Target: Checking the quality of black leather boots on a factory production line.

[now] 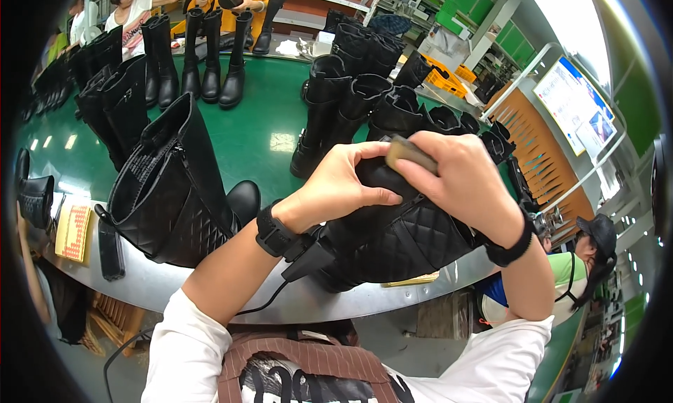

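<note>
Watching remotely, I see the right hand [459, 170] pinching a tan block [412, 157] over the quilted boot [403, 242], which the left hand [335, 182] holds with thumb and fingers apart. A loose left hold could let it roll under rubbing; standing boots [364, 94] crowd beyond the hands, a metal edge [371, 303] runs behind, green tabletop [270, 115] opens ahead-left.

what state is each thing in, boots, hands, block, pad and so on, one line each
black quilted leather boot, tilted, under both hands
left hand, thumb and forefinger spread on that boot
right hand, closed on the block
small tan block, pinched
second black quilted boot, standing, top gaping open
tall black boots at the back, upright
yellow pad with red marks, lying flat
</note>
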`<state>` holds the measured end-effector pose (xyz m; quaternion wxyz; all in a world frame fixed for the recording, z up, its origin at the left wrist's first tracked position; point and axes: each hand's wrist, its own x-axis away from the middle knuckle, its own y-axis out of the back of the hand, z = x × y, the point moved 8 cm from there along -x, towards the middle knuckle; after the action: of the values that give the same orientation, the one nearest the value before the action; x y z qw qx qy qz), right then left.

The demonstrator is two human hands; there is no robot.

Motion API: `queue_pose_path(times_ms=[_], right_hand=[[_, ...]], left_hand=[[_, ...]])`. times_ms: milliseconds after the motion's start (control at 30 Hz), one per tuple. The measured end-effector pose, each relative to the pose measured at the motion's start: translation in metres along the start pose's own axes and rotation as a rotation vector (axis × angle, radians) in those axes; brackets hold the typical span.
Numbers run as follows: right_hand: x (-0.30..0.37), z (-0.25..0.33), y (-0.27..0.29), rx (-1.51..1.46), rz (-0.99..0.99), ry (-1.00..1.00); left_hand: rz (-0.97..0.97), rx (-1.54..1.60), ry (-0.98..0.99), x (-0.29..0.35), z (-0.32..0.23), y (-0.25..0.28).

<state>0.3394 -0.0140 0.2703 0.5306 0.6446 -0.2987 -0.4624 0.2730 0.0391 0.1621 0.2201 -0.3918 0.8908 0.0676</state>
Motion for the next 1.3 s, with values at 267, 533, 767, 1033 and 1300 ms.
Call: queue_pose_path(times_ms=[267, 533, 767, 1033, 1300], right_hand=[[0.056, -0.082, 0.067, -0.220, -0.236, -0.139], [0.280, -0.376, -0.183, -0.056, -0.097, -0.962], [0.386, -0.405, -0.307, -0.332, -0.004, -1.334], [0.170, -0.138, -0.042, -0.492, -0.622, -0.164], [0.092, -0.005, -0.004, -0.084, -0.423, 0.340]], left_hand=[[-0.061, 0.099, 0.018, 0.005, -0.001, 0.009], [-0.100, -0.535, -0.158, 0.018, -0.027, 0.007], [-0.125, -1.102, -0.522, 0.037, -0.076, -0.045], [-0.013, -0.942, -0.562, 0.054, -0.089, -0.063], [0.025, -0.915, -0.525, 0.093, -0.106, -0.050]])
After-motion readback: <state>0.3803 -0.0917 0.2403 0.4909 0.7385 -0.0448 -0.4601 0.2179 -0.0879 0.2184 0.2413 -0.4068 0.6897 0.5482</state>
